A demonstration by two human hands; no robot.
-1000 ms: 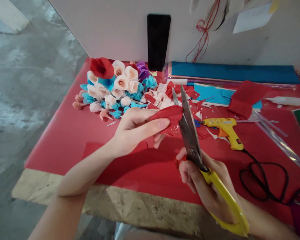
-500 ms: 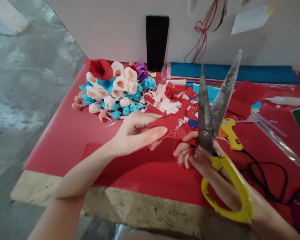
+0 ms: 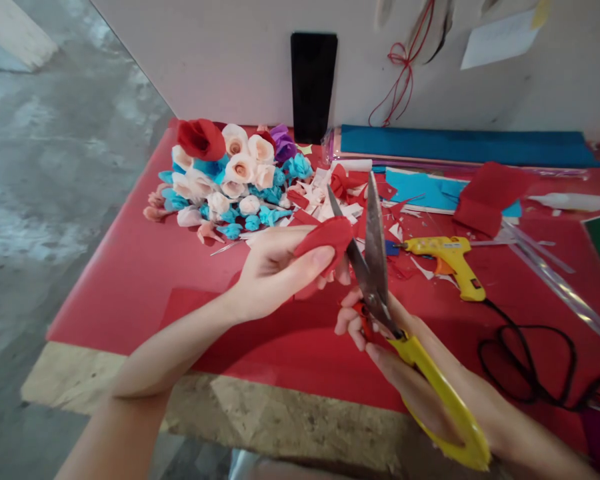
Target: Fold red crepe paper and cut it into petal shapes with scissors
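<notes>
My left hand (image 3: 285, 267) pinches a rounded red paper piece (image 3: 330, 237) between thumb and fingers, above the middle of the table. In my right hand (image 3: 380, 327) are large scissors (image 3: 375, 273) with yellow handles. Their blades are slightly apart and point up and away. One blade lies at the right edge of the red paper; I cannot tell whether it touches. Something small and red shows among the right fingers, too hidden to name. Behind the hands are red and white paper scraps (image 3: 325, 200).
Paper flowers (image 3: 240, 167) in several colours are heaped at the back left. A yellow glue gun (image 3: 447, 253) with a black cord (image 3: 525, 393) lies to the right. Blue paper (image 3: 460, 145) runs along the wall, where a black phone-like slab (image 3: 314, 87) leans.
The scissors have moved left and down towards the red paper, and their blades have drawn closer together. My left hand has barely moved; the paper in it is turned slightly.
</notes>
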